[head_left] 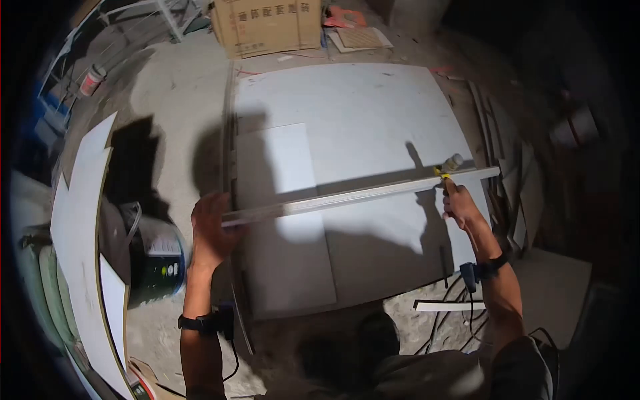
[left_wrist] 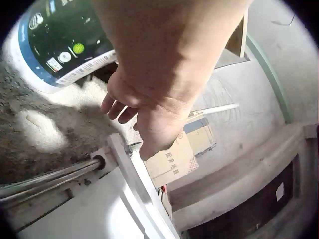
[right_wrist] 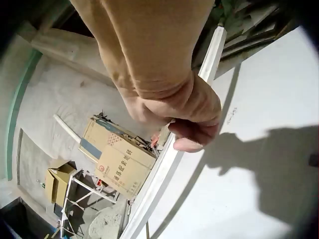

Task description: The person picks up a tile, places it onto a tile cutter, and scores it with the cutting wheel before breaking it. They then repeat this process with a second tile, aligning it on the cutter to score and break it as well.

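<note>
Bar (head_left: 353,196), long, straight and pale, is laid slantwise across a broad white sheet (head_left: 373,127), its right end set somewhat farther away than its left. Towards the left, a smaller white panel (head_left: 293,157) is crossed by it as well. At the bar's left end, the left grip (head_left: 212,228) is loosely spread: the fingers are extended past the end, slightly bent, and the thumb is placed at the bar. Near the right end, the right grip (head_left: 461,205) is curled around a small yellow tool (head_left: 441,173), only partly seen, which is set at the bar; its exact kind cannot be made out. A dark-labelled bucket (head_left: 157,260) is placed to the near left, beside pale boards (head_left: 77,227) stood on edge. At the far side, a cardboard box (head_left: 270,27) is printed with characters. Dark shadows are cast over the sheet.
</note>
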### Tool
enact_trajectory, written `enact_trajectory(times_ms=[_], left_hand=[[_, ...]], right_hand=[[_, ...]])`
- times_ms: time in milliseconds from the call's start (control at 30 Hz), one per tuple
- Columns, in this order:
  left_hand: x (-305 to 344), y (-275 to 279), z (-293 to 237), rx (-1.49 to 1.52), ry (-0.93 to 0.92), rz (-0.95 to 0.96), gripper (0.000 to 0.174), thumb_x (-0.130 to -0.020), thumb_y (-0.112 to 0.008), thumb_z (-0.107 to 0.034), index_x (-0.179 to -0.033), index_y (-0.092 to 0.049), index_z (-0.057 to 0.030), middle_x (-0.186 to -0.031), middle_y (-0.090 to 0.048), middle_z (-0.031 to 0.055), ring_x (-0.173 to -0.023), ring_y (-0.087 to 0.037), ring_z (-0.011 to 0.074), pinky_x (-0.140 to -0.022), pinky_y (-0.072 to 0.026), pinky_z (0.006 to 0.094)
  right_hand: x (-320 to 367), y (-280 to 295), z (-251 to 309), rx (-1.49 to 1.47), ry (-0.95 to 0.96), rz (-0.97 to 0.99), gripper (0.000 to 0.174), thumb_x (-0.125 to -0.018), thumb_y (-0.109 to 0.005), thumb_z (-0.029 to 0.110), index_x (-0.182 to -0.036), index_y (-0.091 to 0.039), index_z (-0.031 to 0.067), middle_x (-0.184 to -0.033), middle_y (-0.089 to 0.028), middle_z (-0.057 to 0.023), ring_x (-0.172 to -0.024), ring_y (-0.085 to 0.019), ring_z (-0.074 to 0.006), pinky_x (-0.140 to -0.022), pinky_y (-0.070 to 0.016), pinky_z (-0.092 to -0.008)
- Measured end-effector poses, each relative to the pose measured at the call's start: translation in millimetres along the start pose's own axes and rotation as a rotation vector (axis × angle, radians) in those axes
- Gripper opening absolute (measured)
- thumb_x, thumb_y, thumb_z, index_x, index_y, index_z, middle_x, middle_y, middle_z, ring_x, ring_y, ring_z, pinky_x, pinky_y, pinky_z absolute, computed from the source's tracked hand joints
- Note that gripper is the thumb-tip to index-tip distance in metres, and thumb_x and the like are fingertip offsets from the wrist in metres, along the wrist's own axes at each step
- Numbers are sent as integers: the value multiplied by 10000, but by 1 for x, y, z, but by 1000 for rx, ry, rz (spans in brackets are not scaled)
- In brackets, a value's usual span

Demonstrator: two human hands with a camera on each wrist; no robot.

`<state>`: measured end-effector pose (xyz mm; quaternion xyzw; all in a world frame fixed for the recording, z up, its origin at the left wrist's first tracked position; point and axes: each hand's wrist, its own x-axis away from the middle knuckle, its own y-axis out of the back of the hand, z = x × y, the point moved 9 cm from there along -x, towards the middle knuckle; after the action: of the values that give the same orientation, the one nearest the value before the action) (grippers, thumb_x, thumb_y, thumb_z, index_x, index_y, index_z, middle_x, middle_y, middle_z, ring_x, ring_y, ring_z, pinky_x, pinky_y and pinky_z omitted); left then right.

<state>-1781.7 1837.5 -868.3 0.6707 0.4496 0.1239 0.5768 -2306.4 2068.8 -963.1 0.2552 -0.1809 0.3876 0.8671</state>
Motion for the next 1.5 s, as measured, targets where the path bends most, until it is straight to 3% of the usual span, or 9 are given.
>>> enact_trajectory(times_ms=[333, 533, 600, 800, 933, 1067, 1200, 1333, 1500], left_hand=[[-25, -116, -9, -17, 70, 512, 173, -782, -771, -202, -850, -691, -65, -911, -708, 158, -893, -678, 403, -790, -519, 504], [-26, -107, -13, -2, 139, 547, 169, -780, -753, -197, -890, -722, -72, -899, -716, 182, -899, -690, 409, -787, -540, 493], [-24, -104, -20, -8, -64, 434, 189, -792, -761, -209, -898, -728, -56, -879, -717, 191, -890, -696, 403, -788, -550, 480], [-23, -113, -6, 4, -27, 473, 205, -813, -767, -217, -922, -731, -48, -822, -708, 190, -830, -698, 406, -763, -551, 497], [-20, -112, -5, -31, -78, 406, 202, -810, -769, -225, -892, -710, -50, -789, -702, 177, -795, -703, 395, -726, -548, 499], [-15, -111, -5, -54, -102, 411, 155, -825, -734, -201, -869, -694, -58, -853, -721, 147, -826, -715, 366, -763, -572, 482], [-15, -117, -2, -95, -63, 459, 176, -816, -751, -217, -886, -696, -65, -899, -728, 141, -855, -717, 350, -766, -572, 467], [-15, -116, -2, -99, -68, 437, 216, -796, -790, -236, -894, -696, -68, -882, -722, 125, -864, -717, 334, -776, -566, 464], [-14, -110, -7, -24, -88, 433, 295, -805, -829, -287, -889, -692, -40, -876, -707, 134, -829, -704, 349, -759, -555, 457]], right_hand=[[-10, -29, -47, -593, -392, 537, 442, -1012, -552, 471, -693, -456, 179, -540, -356, 52, -453, -368, -110, -478, -383, -296], [-28, 0, -36, 75, -72, 302, 460, -981, -646, 461, -720, -513, 106, -561, -469, -2, -434, -498, -135, -414, -472, -325], [-37, 1, -39, 154, 113, 388, 810, -847, -599, 829, -821, -560, 20, -580, -519, -33, -447, -572, -159, -400, -496, -329], [-10, -3, 7, 561, 214, 398, 1122, -684, -502, 989, -963, -596, -93, -583, -520, -68, -463, -604, -196, -431, -600, -375], [-29, 5, -4, 726, 231, 415, 921, -821, -480, 907, -728, -543, -8, -583, -494, -74, -467, -606, -196, -396, -574, -342], [-28, -3, 13, 1043, 260, 384, 610, -938, -659, 473, -805, -564, -115, -634, -580, -152, -512, -652, -252, -424, -585, -363], [-9, -7, 23, 1134, 208, 373, 605, -989, -602, 492, -848, -624, -96, -735, -663, -187, -576, -685, -262, -467, -597, -391], [-11, 9, -8, 298, -30, 266, 548, -1017, -588, 500, -890, -655, -29, -690, -666, -94, -638, -724, -229, -492, -577, -363], [23, 5, 20, 945, 669, -460, 520, -801, -846, 220, -1129, -551, -55, -914, -683, -199, -706, -673, -410, -693, -553, -489]])
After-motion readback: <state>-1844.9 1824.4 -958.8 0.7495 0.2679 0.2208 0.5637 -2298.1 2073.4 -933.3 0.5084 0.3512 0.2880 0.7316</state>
